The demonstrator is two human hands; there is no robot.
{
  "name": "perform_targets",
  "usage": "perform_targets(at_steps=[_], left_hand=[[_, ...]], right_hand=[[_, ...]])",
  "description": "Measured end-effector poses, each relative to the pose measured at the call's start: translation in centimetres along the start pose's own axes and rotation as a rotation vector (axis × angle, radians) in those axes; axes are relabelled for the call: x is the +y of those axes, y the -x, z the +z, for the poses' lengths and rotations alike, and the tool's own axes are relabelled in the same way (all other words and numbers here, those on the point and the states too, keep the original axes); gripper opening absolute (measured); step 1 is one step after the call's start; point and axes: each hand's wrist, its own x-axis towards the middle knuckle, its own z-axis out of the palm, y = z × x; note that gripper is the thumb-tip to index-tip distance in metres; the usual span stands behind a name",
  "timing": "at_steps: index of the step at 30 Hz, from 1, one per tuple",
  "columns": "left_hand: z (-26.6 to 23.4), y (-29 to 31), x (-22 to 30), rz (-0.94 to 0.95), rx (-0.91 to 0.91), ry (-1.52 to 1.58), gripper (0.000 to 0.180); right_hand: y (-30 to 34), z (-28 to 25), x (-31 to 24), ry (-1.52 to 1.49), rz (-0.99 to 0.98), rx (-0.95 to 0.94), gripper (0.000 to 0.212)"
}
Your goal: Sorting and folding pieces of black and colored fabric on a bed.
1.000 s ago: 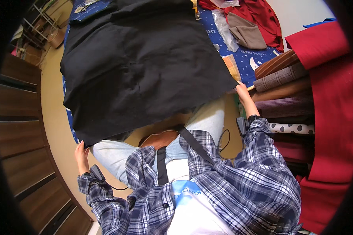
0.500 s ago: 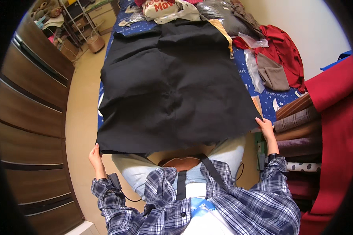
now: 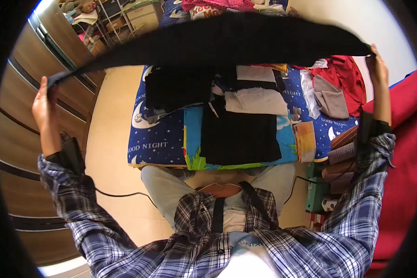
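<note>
A large black cloth [image 3: 227,41] is stretched in the air between my two raised hands, seen nearly edge-on. My left hand [image 3: 44,104] pinches its left corner in front of the brown cabinet. At the far right, my right hand [image 3: 377,67] is closed on the opposite corner. Below the cloth, folded black fabric [image 3: 241,139] lies on a bright blue and green printed cloth [image 3: 193,134]. White fabric pieces [image 3: 257,100] rest partly over it, and a slim pale tool [image 3: 213,110] lies beside them. Another black piece [image 3: 176,90] is spread to the left.
A blue moon-and-star sheet [image 3: 157,139] covers the bed. Red fabric [image 3: 347,83], a taupe cloth [image 3: 330,97] and clear plastic [image 3: 309,95] lie at its right. Fabric rolls [image 3: 340,153] are stacked beside the bed. A brown cabinet [image 3: 28,125] stands left.
Both hands have risen and spread apart, lifting the black cloth off the bed. The fabric pieces and printed cloth beneath have come into sight.
</note>
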Motion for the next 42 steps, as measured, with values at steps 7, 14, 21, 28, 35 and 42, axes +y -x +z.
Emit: perform_targets(at_steps=[7, 14, 21, 28, 35, 42], left_hand=[[-3.1, 2.5, 6.4, 0.102, -0.046, 0.051, 0.029], [-1.8, 8.7, 7.4, -0.084, -0.069, -0.086, 0.021], [-1.4, 17.8, 5.6, -0.36, -0.074, -0.307, 0.009], [0.9, 19.6, 4.2, -0.554, -0.364, -0.376, 0.014], [-0.7, 19.6, 4.0, -0.525, -0.3, -0.207, 0.016], [-3.4, 20.9, 5.4, -0.317, -0.165, -0.018, 0.021]], right_hand=[[2.9, -5.1, -5.4, -0.162, -0.064, -0.098, 0.02], [4.9, -13.4, -2.1, -0.066, 0.19, -0.076, 0.026], [15.8, -13.6, 0.5, 0.178, 0.249, 0.192, 0.027], [17.1, -12.3, 3.3, 0.272, 0.311, -0.004, 0.021], [18.2, -12.0, 3.4, 0.227, 0.285, 0.135, 0.02], [18.7, -15.5, 2.0, 0.289, 0.177, 0.453, 0.031]])
